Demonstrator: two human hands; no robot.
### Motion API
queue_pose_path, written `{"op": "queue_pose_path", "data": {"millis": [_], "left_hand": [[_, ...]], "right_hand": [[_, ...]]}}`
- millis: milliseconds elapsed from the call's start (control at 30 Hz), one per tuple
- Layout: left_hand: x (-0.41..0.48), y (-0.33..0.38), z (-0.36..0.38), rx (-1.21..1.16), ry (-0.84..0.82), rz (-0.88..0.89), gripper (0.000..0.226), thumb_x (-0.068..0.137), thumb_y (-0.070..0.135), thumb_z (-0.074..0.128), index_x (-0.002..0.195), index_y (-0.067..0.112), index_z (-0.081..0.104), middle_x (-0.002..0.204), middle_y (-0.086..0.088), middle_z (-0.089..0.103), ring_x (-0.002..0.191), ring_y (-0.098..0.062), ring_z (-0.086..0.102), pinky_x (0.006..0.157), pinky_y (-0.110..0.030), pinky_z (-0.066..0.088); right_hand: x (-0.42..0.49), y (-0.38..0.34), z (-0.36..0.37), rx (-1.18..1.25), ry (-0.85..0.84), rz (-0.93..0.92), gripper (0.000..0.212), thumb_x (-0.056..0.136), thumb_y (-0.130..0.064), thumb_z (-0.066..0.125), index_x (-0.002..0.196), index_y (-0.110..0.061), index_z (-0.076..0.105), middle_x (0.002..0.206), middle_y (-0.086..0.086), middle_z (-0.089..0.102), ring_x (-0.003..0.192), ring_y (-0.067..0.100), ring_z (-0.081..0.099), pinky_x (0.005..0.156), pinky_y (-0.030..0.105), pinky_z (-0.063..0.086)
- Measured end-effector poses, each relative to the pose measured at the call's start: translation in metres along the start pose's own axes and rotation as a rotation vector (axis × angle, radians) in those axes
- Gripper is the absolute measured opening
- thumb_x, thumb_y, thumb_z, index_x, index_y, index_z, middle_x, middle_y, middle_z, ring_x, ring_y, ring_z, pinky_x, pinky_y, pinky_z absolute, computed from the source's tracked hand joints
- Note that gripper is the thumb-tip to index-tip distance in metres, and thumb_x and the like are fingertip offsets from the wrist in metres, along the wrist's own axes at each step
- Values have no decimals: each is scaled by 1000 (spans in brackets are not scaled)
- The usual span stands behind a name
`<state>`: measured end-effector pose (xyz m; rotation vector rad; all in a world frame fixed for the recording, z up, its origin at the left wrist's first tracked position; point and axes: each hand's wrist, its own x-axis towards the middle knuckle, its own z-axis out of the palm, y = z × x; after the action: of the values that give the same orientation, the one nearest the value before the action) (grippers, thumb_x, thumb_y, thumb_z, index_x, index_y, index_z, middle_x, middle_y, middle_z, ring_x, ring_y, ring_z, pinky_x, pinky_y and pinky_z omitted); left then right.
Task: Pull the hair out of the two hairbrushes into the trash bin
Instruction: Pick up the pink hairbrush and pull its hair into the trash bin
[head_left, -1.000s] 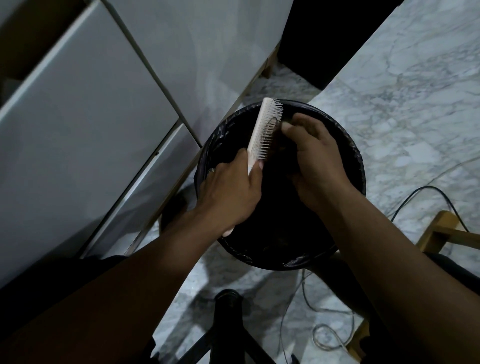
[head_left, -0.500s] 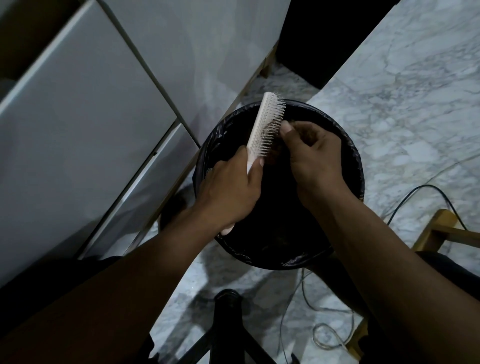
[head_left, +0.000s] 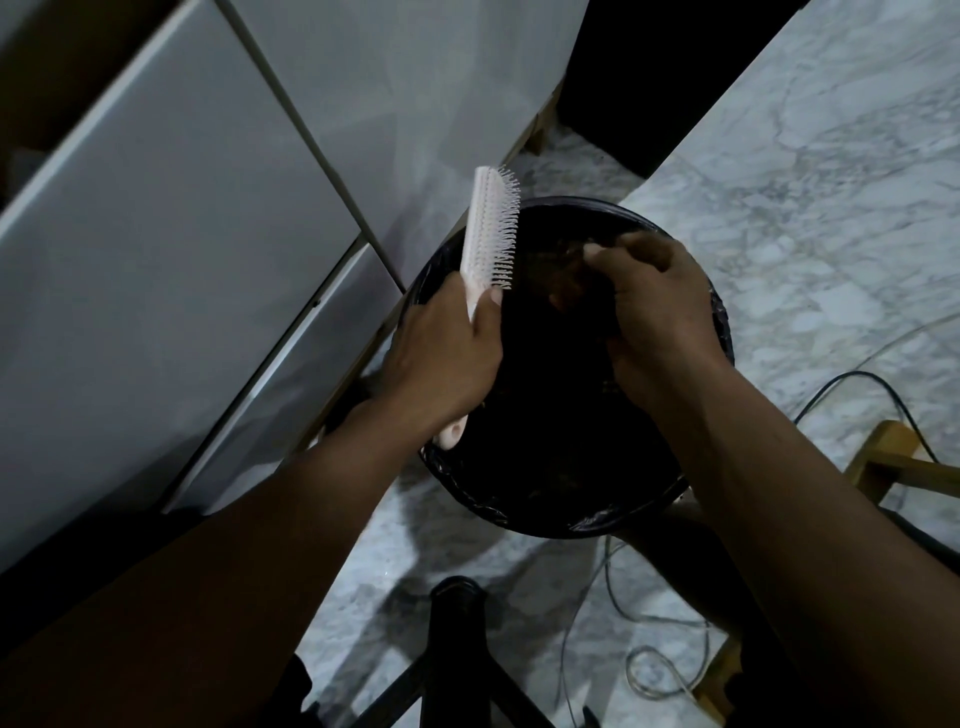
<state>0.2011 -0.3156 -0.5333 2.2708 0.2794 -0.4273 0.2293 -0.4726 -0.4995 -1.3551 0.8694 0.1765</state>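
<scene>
Gripping the hairbrush (head_left: 488, 234) at 10 o'clock, your left hand (head_left: 447, 353) is fisted; your right hand (head_left: 654, 306), now drawn away, pinches hair (head_left: 563, 275) above the trash bin (head_left: 722, 332).

Both bare arms reach forward from the bottom corners and come close together at the hands; the left hand (head_left: 447, 358) is curled in a tight grip around the white hairbrush (head_left: 488, 234), with the thumb up along its side; the right hand (head_left: 657, 312) is bent at the wrist, back facing up, fingers curled down and pinched together on a dark clump of hair (head_left: 563, 273); the two hands do not touch.
</scene>
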Motion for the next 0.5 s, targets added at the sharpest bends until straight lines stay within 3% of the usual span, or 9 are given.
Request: {"op": "queue_pose_path", "data": {"millis": [67,233,333,400,500], "left_hand": [[-2,0,1,15,-21,21,38,100,51,39,102,17,56,93,-1,65,85,-23,62,75,-40,51],[-4,-2,3,59,-53,49,32,100,52,41,91,23,50,83,7,62,75,-15,61,62,-32,41],[-5,-2,3,74,-38,64,33,98,52,45,82,24,47,76,7,59,69,-11,59,58,-31,40],[-5,-3,3,69,-38,65,35,98,53,46,79,23,46,73,6,59,67,-13,59,57,-32,42],[-4,-3,2,95,-30,82,35,97,53,47,78,24,45,70,8,57,63,-9,56,54,-30,38]], "right_hand": [[-3,1,0,-7,-43,15,45,79,-8,81,119,-2,62,112,23,74,99,37,75,86,54,62],[0,0,-3,-100,-100,17,53,72,-5,84,121,-4,62,110,19,75,97,34,76,86,50,63],[3,2,-8,-368,-91,-60,59,75,-10,80,126,-17,51,116,8,66,102,26,71,86,42,62],[4,3,-11,-529,-83,-137,57,79,-10,76,125,-28,48,119,3,63,103,21,68,86,43,61],[7,5,-16,-679,-58,-248,39,79,-2,65,106,-31,67,106,-4,74,97,17,71,87,46,61]]}}
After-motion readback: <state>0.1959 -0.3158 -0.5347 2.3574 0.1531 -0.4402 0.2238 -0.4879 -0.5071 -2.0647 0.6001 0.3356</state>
